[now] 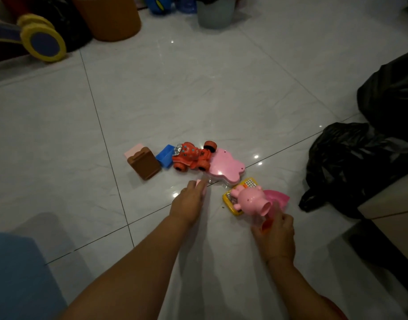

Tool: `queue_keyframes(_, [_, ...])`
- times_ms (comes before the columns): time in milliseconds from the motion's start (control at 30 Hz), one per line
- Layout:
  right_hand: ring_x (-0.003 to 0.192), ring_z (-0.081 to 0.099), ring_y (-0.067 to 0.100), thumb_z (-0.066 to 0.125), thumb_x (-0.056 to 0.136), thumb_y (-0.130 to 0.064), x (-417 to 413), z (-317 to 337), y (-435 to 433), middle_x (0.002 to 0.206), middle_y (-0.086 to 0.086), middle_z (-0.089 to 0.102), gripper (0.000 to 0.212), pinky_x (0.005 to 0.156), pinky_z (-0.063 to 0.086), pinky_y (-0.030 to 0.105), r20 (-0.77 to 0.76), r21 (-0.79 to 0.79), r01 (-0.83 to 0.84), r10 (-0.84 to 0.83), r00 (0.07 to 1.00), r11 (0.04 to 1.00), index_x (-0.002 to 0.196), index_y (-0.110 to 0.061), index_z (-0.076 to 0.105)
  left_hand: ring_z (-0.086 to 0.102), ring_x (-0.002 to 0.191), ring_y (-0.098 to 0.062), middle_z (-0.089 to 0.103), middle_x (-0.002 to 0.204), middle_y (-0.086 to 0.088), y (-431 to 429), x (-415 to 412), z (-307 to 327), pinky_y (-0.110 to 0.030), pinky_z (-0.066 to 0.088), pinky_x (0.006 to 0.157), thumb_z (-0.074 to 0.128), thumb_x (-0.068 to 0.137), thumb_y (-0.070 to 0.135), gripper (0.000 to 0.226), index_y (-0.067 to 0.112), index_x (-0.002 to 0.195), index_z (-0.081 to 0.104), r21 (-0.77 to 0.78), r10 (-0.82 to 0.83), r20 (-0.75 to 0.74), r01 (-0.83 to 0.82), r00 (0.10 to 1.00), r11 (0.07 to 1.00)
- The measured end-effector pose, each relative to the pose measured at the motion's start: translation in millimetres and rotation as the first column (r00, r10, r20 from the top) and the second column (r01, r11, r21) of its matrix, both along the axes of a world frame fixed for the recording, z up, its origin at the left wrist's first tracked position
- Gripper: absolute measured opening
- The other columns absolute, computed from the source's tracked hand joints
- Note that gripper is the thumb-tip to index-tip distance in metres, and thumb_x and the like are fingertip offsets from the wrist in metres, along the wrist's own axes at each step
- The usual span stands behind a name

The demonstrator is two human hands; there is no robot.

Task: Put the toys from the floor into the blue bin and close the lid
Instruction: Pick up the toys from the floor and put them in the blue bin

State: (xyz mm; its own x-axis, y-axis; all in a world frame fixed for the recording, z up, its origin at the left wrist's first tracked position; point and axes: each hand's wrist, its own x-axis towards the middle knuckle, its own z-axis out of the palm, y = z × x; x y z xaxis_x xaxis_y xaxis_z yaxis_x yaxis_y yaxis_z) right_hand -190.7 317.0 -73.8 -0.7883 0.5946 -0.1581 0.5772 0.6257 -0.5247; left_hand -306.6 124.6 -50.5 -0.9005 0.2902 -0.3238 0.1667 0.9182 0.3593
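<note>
**Two Full Hands, and More Toys to Pick Up**

The right hand (274, 232) has its fingers curled round one end of a pink pig (250, 199). An orange bit shows inside the grip too. The pig is right over a yellow toy (230, 203), and I cannot tell if the two touch. The left hand (189, 200) reaches forward. Its fingertips pinch a small pink piece (202, 185) low over the floor (152, 100).

More toys lie in a row just past the hands: a brown block (144, 163), a blue block (164, 156), a red car (190, 158) and a flat pink toy (225, 168). A blue shape at the lower left, close by the left arm, is most likely the blue bin (18, 273). Only a corner of it shows, so I cannot tell if the lid is on.

What could go wrong? The pig is big and round, and the hand holds only one end. It could tip and slip out on the way to the bin. The small pink piece is held by fingertips only, so a bump could knock it loose. The floor is hard and shiny, so a dropped toy could bounce or slide off. The car has wheels and could roll away if it is nudged. And if the lid is on, both hands are full, with none free to lift it.
</note>
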Motion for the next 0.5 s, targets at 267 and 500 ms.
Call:
queue_keyframes(267, [0.094,0.056,0.042,0.066,0.078,-0.03,2,1,1,0.098,0.024,0.058,0.032,0.072,0.047,0.041,0.038,-0.057,0.157,-0.155,0.987,0.986,0.097,-0.005,0.059,0.058,0.096,-0.029,0.047,0.118,-0.007,-19,45,9,-0.033,0.045,0.075,0.055,0.087,0.022,0.037,0.019,0.122,0.042,0.197,0.223,0.086,-0.236,0.971,0.952])
queue_keyframes(500, [0.082,0.06,0.04,0.05,0.066,-0.046,41,41,-46,0.088,0.021,0.062,0.041,0.066,0.046,0.039,-0.116,-0.21,0.262,-0.29,0.95,0.942,0.082,-0.009,0.055,0.055,0.085,-0.018,0.05,0.109,-0.001,-59,92,58,-0.03,0.045,0.07,0.059,0.084,0.015,0.032,0.022,0.111,0.043,0.371,0.352,0.033,-0.338,0.936,0.865])
